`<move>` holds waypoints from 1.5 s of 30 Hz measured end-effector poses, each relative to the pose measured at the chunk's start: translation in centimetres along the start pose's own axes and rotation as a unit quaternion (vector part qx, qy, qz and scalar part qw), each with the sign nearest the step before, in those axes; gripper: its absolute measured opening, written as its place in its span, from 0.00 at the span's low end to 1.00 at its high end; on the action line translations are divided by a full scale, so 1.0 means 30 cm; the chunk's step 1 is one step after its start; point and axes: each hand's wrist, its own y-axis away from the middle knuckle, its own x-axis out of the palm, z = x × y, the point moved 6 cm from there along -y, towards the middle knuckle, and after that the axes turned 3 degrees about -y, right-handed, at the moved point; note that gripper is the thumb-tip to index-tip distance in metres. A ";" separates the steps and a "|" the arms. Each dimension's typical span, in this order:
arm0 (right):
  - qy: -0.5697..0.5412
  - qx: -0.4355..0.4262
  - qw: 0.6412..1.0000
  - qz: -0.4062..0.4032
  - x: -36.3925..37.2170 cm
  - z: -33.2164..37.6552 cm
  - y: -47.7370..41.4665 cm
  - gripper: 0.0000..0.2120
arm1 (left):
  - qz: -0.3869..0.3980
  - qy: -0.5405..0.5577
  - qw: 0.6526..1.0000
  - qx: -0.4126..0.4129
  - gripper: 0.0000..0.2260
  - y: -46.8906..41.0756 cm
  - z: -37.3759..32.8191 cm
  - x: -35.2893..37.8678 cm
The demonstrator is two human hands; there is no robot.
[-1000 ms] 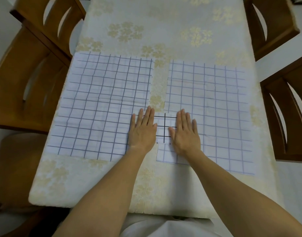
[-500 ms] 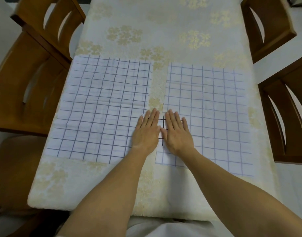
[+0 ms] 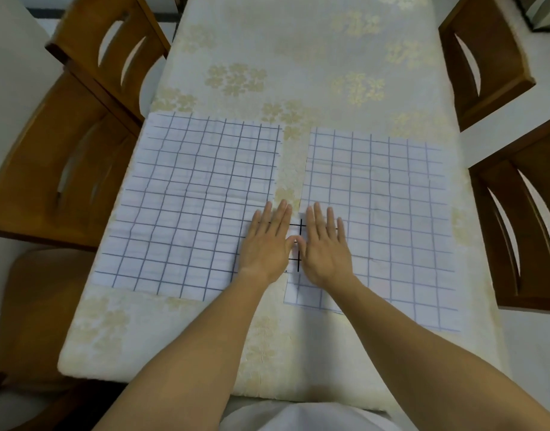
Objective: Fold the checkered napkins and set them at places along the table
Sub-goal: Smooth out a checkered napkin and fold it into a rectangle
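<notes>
Our left hand (image 3: 265, 245) and right hand (image 3: 326, 248) lie flat side by side, fingers straight and close together, thumbs touching. They press a small black-lined napkin (image 3: 294, 232) between the left napkin (image 3: 189, 206) and right napkin (image 3: 388, 213), both spread open on the floral-clothed surface (image 3: 283, 51).

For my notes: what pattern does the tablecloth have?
Pale gold flower clusters on the cream fabric tablecloth, head view.

Left checkered napkin (image 3: 189, 197): white, blue grid, unfolded, flat, lightly creased, on table (image 3: 298, 57). Right checkered napkin (image 3: 388, 197): same pattern, unfolded, flat, just beside, narrow gap between. Small black-gridded piece (image 3: 296, 232) bridges gap near front, mostly hidden
</notes>
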 end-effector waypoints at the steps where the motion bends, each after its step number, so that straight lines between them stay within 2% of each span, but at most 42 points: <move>1: -0.003 0.000 1.000 0.013 0.018 0.003 -0.002 0.33 | 0.013 0.001 1.000 0.000 0.29 0.000 -0.004 0.017; 7: 0.012 0.035 0.998 0.043 0.040 -0.114 0.035 0.36 | 0.048 0.016 0.999 -0.012 0.31 0.015 0.025 0.079; 10: 0.010 0.054 0.997 0.048 0.011 -0.144 0.041 0.34 | 0.055 0.015 0.998 -0.017 0.32 0.013 0.026 0.070; 12: 0.009 0.043 0.999 0.023 -0.018 -0.152 0.030 0.30 | 0.057 0.029 0.998 -0.012 0.31 0.006 0.031 0.058; 15: -0.039 0.027 0.998 -0.042 -0.071 -0.154 -0.008 0.27 | 0.004 0.030 1.000 -0.001 0.27 -0.023 0.047 -0.002; 18: -0.057 0.021 0.995 -0.075 -0.110 -0.159 -0.068 0.15 | -0.029 0.056 0.998 0.004 0.21 -0.080 0.051 -0.076; 23: -0.062 0.038 0.997 -0.029 -0.145 -0.181 -0.120 0.14 | 0.019 0.063 0.998 -0.001 0.18 -0.159 0.043 -0.117; 27: -0.091 0.013 0.995 -0.038 -0.170 -0.192 -0.110 0.10 | 0.024 0.064 0.998 0.004 0.11 -0.165 0.028 -0.125; 30: -0.147 0.006 0.988 -0.054 -0.190 -0.190 -0.059 0.06 | 0.018 0.113 0.993 0.001 0.06 -0.130 0.020 -0.147; 32: -0.222 0.010 0.972 -0.072 -0.212 -0.178 -0.010 0.07 | 0.013 0.147 0.989 -0.004 0.04 -0.094 0.024 -0.180; 35: -0.340 0.035 0.936 -0.083 -0.244 -0.166 0.069 0.07 | 0.008 0.240 0.970 -0.035 0.03 -0.021 0.055 -0.224; 38: -0.416 0.039 0.904 -0.088 -0.278 -0.136 0.128 0.07 | -0.001 0.357 0.931 -0.080 0.04 0.070 0.090 -0.263; 45: -0.510 0.059 0.844 -0.152 -0.425 -0.063 0.184 0.06 | -0.131 0.530 0.829 -0.124 0.01 0.252 0.158 -0.392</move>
